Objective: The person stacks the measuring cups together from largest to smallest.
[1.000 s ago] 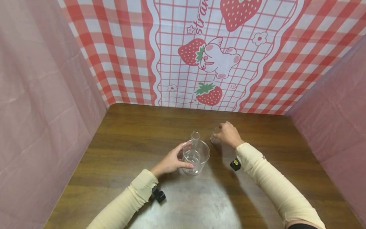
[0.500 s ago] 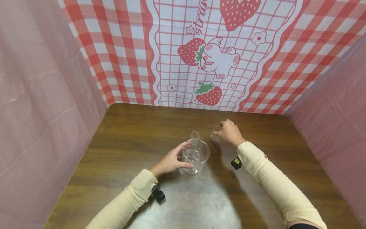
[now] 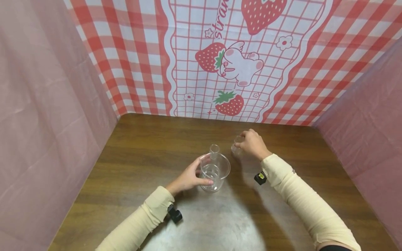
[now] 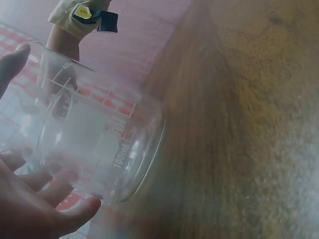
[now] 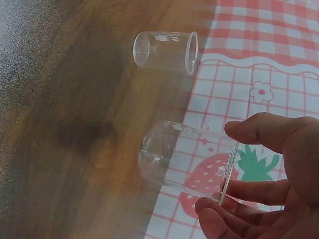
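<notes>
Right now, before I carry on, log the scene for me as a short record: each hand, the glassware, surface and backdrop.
Left hand: holds large clear glass beaker with white markings, upright
Right hand: pinches small clear glass beaker near its rim; table contact unclear
Free glassware: second small clear glass beaker, upright, in neither hand
Surface: brown wood-grain table
Backdrop: red-and-white checked cloth with strawberry prints
Unclear: whether anything sits inside the large beaker
</notes>
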The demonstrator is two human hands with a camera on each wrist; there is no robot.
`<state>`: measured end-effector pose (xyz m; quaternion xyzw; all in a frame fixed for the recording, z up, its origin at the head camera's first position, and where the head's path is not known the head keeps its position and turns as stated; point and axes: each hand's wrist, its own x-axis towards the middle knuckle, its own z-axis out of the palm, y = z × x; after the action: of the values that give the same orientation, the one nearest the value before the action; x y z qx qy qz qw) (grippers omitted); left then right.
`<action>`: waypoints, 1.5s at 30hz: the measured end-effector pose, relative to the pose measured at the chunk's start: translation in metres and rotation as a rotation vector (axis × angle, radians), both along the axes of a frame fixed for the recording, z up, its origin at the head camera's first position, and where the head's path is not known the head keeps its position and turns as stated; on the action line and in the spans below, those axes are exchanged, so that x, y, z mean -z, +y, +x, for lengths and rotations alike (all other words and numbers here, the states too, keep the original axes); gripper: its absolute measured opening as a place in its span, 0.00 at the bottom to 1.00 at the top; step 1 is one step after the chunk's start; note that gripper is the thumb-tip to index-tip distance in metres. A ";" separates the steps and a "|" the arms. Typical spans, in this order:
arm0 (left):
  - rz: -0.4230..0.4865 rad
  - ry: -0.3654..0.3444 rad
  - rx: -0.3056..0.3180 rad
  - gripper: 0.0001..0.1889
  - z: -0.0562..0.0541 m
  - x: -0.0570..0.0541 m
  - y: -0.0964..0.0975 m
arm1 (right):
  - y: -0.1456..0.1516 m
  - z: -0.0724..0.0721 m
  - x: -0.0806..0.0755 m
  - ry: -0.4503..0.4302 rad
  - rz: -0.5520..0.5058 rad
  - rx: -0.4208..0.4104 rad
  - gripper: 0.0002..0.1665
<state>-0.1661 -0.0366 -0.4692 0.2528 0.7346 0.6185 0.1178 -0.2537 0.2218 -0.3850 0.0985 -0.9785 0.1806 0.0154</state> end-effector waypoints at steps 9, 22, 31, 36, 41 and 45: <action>0.013 -0.004 -0.013 0.49 0.000 -0.003 0.002 | -0.002 0.002 -0.007 0.018 0.009 -0.025 0.30; -0.042 0.002 -0.031 0.47 0.000 -0.004 0.002 | 0.000 0.003 -0.016 0.047 0.003 -0.034 0.29; -0.050 -0.011 -0.031 0.47 -0.001 -0.003 0.002 | -0.001 0.005 -0.020 0.064 -0.007 -0.050 0.29; -0.049 -0.015 -0.030 0.47 -0.001 -0.002 0.002 | -0.001 0.007 -0.024 0.070 -0.009 -0.057 0.29; -0.052 -0.016 -0.029 0.46 -0.002 -0.001 0.002 | -0.003 0.009 -0.028 0.082 -0.004 -0.063 0.29; -0.046 -0.015 -0.028 0.46 -0.003 -0.001 0.002 | -0.002 0.010 -0.031 0.089 0.001 -0.065 0.28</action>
<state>-0.1691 -0.0350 -0.4681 0.2349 0.7513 0.6048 0.1205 -0.2440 0.2195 -0.3538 0.1382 -0.9732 0.1759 0.0530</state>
